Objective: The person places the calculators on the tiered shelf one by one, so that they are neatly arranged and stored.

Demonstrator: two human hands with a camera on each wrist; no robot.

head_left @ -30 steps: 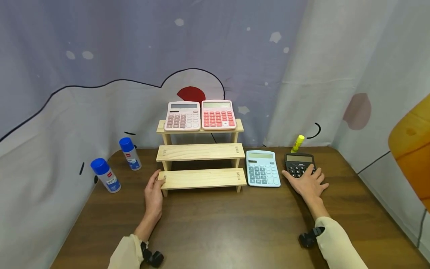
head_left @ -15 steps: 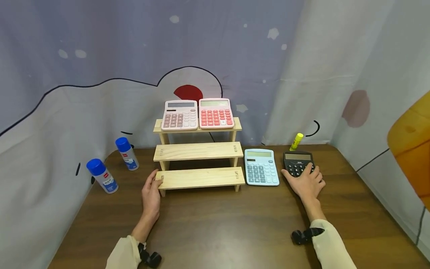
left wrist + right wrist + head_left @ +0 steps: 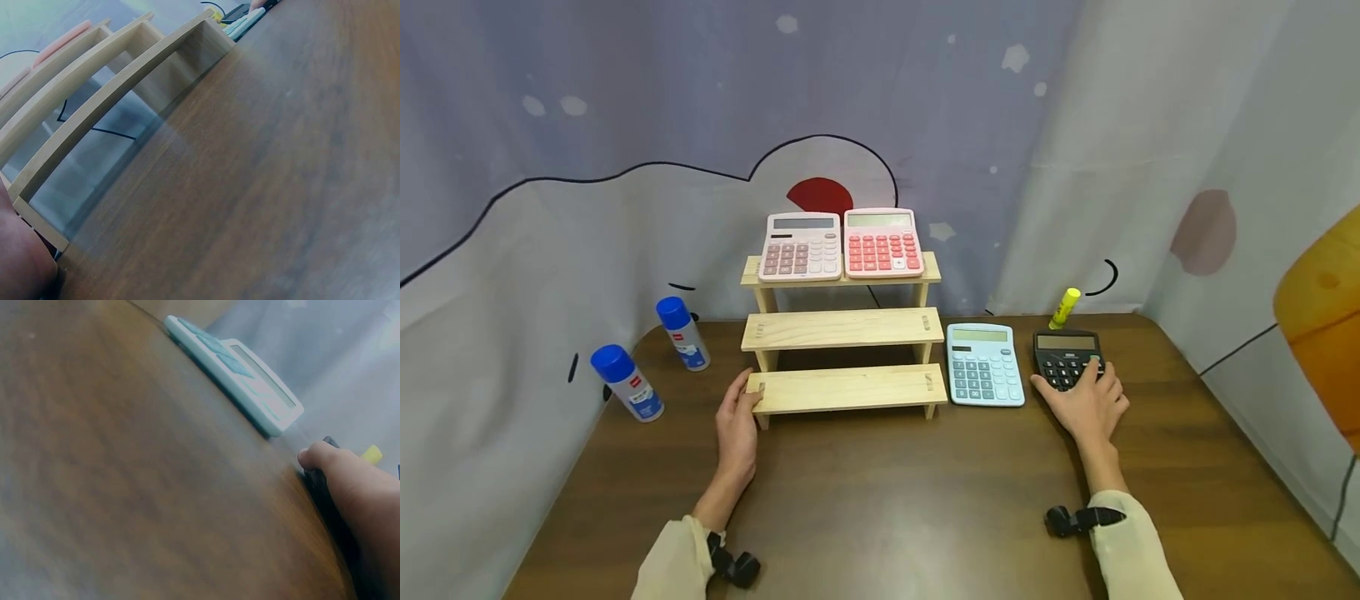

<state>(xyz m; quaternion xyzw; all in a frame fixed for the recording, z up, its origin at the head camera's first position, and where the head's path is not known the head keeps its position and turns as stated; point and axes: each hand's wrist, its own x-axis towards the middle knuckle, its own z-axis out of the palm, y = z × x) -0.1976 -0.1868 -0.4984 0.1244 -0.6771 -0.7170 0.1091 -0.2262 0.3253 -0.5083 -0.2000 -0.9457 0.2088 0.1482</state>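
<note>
A three-tier wooden display stand (image 3: pixel 846 388) stands mid-table. My left hand (image 3: pixel 737 429) holds the left end of its lowest shelf, thumb on the board; in the left wrist view only part of this hand (image 3: pixel 22 256) shows against the stand's end. At right, my right hand (image 3: pixel 1087 407) grips the black calculator (image 3: pixel 1065 342) across its lower half, thumb at its left edge and the other fingers at and over its right side. The palm hides its lower keys. A light blue calculator (image 3: pixel 985 365) lies between stand and right hand.
A pale pink calculator (image 3: pixel 801 246) and a pink one with red keys (image 3: pixel 882 242) lean side by side on the top shelf. Two blue-capped spray cans (image 3: pixel 627 383) stand at left. A yellow highlighter (image 3: pixel 1064 309) stands behind the black calculator. Curtains border the table.
My right hand's spread fingers have drawn in around the black calculator. The left hand stays on the stand. The head view has shifted slightly.
</note>
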